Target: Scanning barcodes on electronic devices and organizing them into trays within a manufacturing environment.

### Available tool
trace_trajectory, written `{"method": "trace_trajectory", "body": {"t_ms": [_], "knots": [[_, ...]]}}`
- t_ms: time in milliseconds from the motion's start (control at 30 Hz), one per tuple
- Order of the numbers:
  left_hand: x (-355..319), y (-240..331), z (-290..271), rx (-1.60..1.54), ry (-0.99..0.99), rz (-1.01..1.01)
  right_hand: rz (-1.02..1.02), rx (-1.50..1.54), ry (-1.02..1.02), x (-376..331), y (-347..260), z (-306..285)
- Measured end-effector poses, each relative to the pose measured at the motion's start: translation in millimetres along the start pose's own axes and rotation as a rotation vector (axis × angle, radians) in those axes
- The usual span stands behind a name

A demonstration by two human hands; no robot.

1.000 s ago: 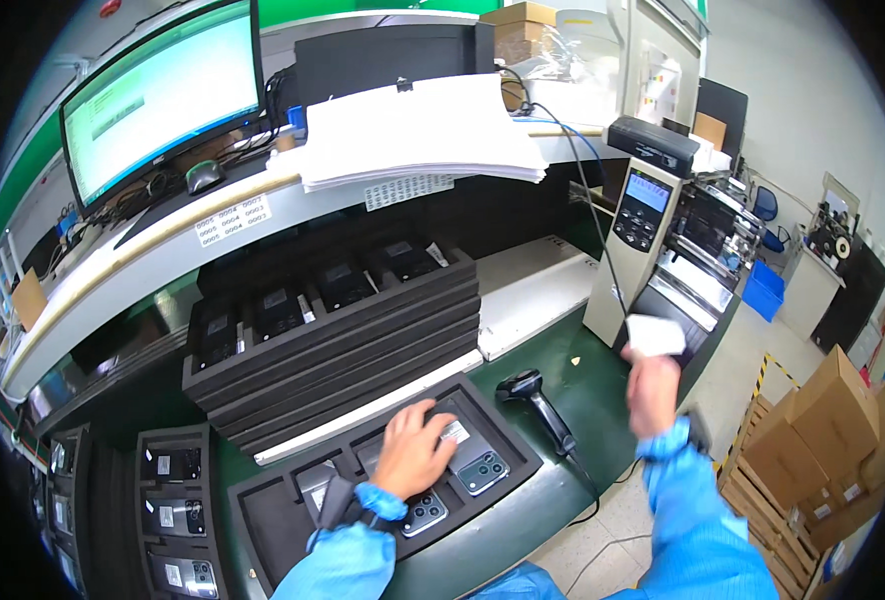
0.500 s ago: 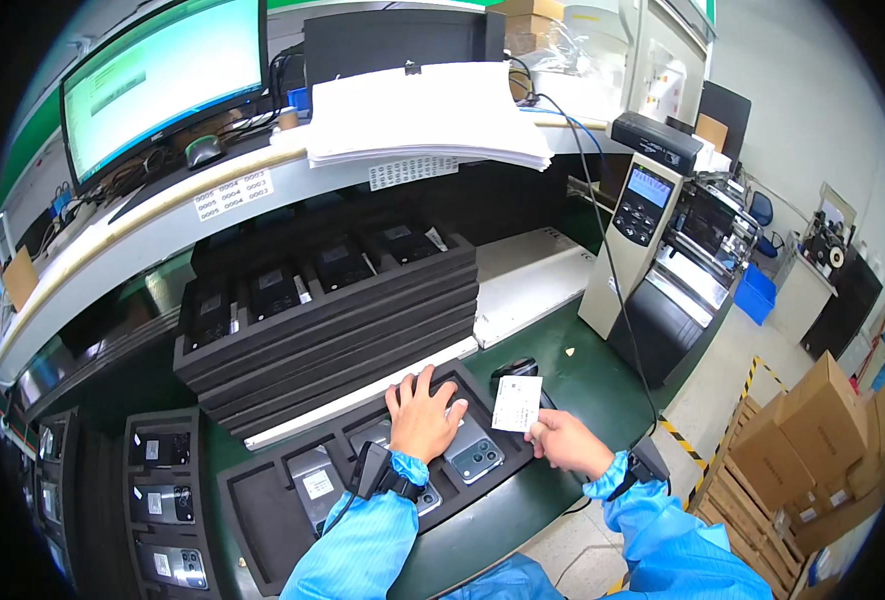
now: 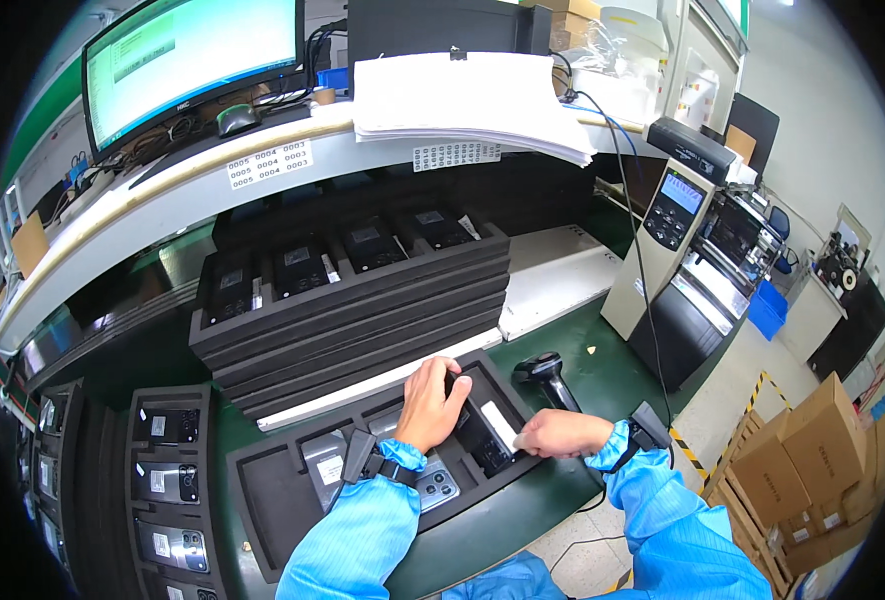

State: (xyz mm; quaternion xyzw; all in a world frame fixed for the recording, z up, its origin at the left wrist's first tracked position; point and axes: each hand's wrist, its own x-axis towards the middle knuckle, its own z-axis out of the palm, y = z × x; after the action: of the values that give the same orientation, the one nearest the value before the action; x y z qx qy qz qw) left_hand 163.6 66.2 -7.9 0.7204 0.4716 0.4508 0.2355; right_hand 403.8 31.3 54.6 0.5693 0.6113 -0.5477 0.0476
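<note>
A black foam tray (image 3: 268, 495) lies on the green table before me, with smartphones in its compartments. My left hand (image 3: 430, 405) is closed on the upper end of a dark smartphone (image 3: 481, 445) in the right compartment; the phone looks tilted, and its gripped end is partly hidden. My right hand (image 3: 563, 433) pinches a white paper label (image 3: 501, 426), seen nearly edge-on at that compartment's right side. Left of it, a silver smartphone (image 3: 438, 482) lies partly under my left wrist. Another phone (image 3: 325, 462) with a white sticker lies farther left.
A black handheld scanner (image 3: 545, 372) lies just beyond my right hand. Stacked foam trays (image 3: 363, 310) stand behind, a label printer (image 3: 663, 250) at the right. More phone trays (image 3: 173, 430) lie at the left. Cartons (image 3: 813, 440) sit on a pallet on the floor.
My right hand has brought the label left and down to the tray's right compartment. My left hand has gone from spread fingers to gripping the phone there, which has tilted from lying flat.
</note>
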Motion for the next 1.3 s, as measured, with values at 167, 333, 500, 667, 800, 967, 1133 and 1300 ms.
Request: {"method": "trace_trajectory", "body": {"t_ms": [167,333,500,667,800,967,1133,1300], "knots": [[-5.5,5.9,8.8,0.334,-0.039,0.07,-0.162,-0.136,0.803,-16.4,10.7,-5.9],[-10.2,-0.1,14.2,0.572,-0.086,0.105,-0.243,-0.168,1.178,7.1,39.1,-9.9],[-17.3,1.7,-39.1,0.296,-0.194,-0.034,-0.204,-0.155,0.965,15.4,38.8,-12.2],[-48.7,-17.3,-95.1,0.307,-0.271,-0.069,-0.293,0.042,0.948,-11.3,5.9,12.1],[-58.4,-23.3,-104.8,0.307,-0.22,-0.063,-0.361,0.424,0.423,-28.4,-44.2,62.9],[-59.2,-33.6,-98.2,0.4,-0.138,0.015,-0.374,0.364,0.219,-15.7,-66.4,99.0],[-60.3,-27.7,-93.5,0.49,-0.064,0.147,-0.379,0.369,0.305,-19.7,-64.8,99.0],[-66.7,-16.6,-65.7,0.71,-0.184,0.137,-0.49,0.448,0.59,-17.3,-11.9,51.6]]}}
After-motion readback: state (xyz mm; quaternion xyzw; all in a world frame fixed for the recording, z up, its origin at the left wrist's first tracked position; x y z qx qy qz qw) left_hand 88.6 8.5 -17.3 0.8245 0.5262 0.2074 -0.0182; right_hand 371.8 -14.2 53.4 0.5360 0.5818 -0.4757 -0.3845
